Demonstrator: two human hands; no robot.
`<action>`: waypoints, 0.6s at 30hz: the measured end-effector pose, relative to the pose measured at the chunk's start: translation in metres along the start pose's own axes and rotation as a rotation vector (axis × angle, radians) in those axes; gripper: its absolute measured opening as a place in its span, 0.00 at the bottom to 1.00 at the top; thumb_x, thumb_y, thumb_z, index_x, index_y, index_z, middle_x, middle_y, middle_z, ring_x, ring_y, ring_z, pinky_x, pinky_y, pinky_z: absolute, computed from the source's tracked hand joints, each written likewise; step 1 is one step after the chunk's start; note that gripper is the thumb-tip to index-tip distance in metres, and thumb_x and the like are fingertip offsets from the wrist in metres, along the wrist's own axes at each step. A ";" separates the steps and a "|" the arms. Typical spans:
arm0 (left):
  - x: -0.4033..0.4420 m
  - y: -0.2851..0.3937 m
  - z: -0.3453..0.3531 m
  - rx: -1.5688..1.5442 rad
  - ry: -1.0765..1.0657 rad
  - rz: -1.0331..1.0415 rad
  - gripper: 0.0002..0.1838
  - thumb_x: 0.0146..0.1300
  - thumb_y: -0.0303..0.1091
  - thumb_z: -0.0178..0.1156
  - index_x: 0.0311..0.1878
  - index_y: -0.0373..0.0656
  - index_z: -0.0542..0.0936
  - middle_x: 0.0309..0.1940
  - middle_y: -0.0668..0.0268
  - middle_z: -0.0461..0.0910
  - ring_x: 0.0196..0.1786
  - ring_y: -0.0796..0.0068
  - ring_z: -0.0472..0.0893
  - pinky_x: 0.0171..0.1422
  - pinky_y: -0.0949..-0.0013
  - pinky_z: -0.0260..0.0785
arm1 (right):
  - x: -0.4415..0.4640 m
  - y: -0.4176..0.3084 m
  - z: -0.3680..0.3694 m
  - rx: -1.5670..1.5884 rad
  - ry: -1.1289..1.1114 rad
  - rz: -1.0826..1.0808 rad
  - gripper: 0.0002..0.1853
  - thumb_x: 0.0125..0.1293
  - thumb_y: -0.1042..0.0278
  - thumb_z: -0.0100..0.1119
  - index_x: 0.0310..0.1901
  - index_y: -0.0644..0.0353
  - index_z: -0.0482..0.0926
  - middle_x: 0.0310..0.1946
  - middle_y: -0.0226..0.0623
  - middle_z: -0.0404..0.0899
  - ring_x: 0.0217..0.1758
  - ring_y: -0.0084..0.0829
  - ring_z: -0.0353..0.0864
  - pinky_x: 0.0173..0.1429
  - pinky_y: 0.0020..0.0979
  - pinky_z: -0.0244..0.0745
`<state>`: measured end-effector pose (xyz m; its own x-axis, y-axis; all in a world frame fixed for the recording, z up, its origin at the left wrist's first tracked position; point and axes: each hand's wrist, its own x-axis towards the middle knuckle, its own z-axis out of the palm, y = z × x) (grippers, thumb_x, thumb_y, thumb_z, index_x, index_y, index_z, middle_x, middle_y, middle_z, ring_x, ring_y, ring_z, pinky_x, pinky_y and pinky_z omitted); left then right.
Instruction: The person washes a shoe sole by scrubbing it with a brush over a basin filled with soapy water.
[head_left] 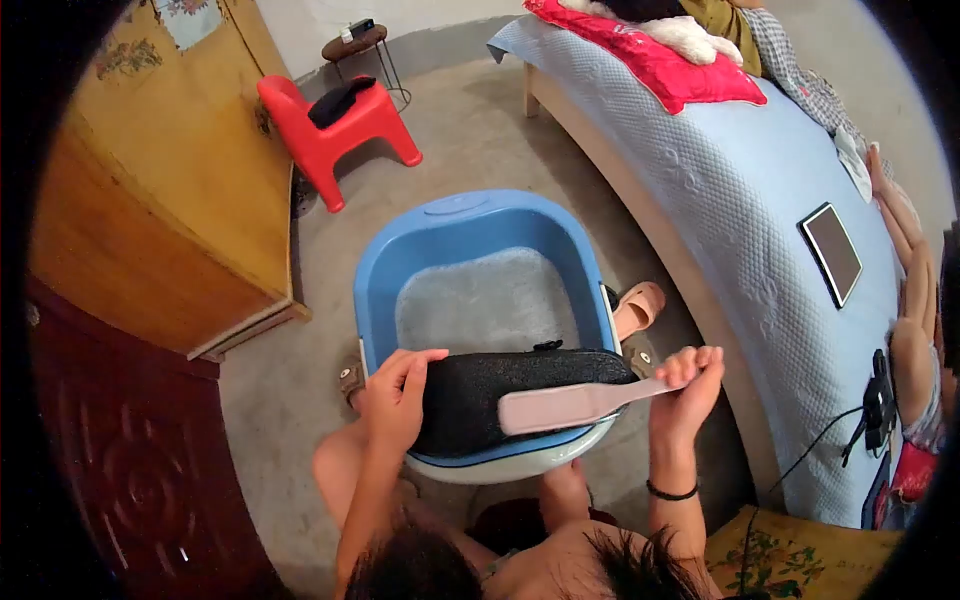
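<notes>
A long, black, textured item (460,395) lies wet-looking across the near side of a blue basin (380,250); its exact kind is unclear. My left hand (395,395) grips the item's left end, thumb pointing right along its top edge. In my right hand (690,380), fingers wrap the handle of a pale pink brush (550,408). The brush's flat head rests against the item, with its bristle side hidden. Cloudy, foamy water (480,300) fills the bottom of the basin, beyond the item.
A red plastic chair (340,135) holds another black item (340,102). Right is a bed (680,190) with a tablet (832,255) and another person's legs (910,280). A pink clog (640,308) stands beside the basin. A wooden cabinet (170,200) is left.
</notes>
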<state>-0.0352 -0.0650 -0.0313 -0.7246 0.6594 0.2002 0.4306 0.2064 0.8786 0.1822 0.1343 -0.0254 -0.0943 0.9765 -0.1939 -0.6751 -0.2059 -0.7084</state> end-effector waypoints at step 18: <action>0.003 -0.004 0.001 -0.021 -0.005 0.054 0.16 0.72 0.33 0.47 0.42 0.36 0.84 0.31 0.66 0.78 0.36 0.77 0.74 0.45 0.75 0.65 | -0.027 0.014 0.004 -0.330 -0.271 -0.149 0.17 0.78 0.56 0.35 0.30 0.56 0.59 0.18 0.33 0.64 0.18 0.31 0.72 0.26 0.31 0.73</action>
<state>-0.0383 -0.0634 -0.0343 -0.6979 0.6727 0.2458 0.4576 0.1549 0.8755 0.1720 0.1055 -0.0275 -0.2312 0.9696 0.0801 -0.4305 -0.0281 -0.9022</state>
